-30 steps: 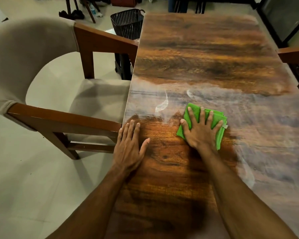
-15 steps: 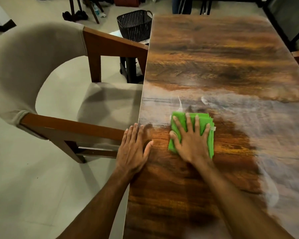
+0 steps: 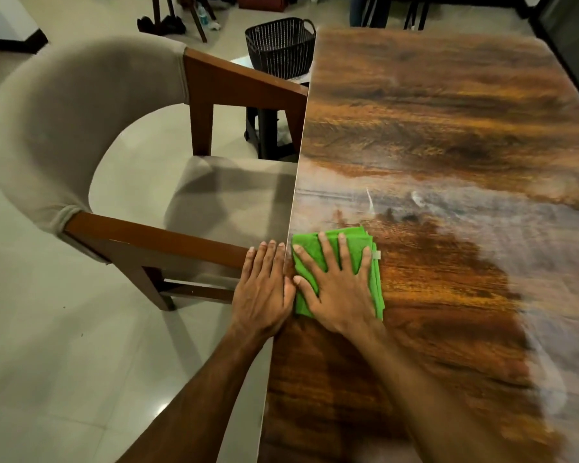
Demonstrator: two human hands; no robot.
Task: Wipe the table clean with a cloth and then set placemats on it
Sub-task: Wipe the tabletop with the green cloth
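Table (image 3: 448, 121) as landmark: long wood-grain top, filled right half of view. Hazy film over mid and right of table, darker clear patch near edge by hands. Likely wiped zone vs unwiped, judged from sheen only. Far end of table looked untouched.

Chair (image 3: 91, 128) just beside table's left edge, padded back curved away, wooden arm reaching to the edge. Dark basket (image 3: 279, 45) on floor near table's far-left corner.

Green cloth (image 3: 335, 272) folded flat on table, right at left edge, near end. Right hand (image 3: 335, 289) flat on top of cloth, fingers spread wide, pressing down, not gripping. Left hand (image 3: 264, 289) flat against table's left edge, fingers straight and together, holding nothing, thumb side touching right hand.

Progress: wipe step underway, roughly a near-left patch done. Remaining: most of table surface, then placemats. No placemats visible anywhere on or around table.
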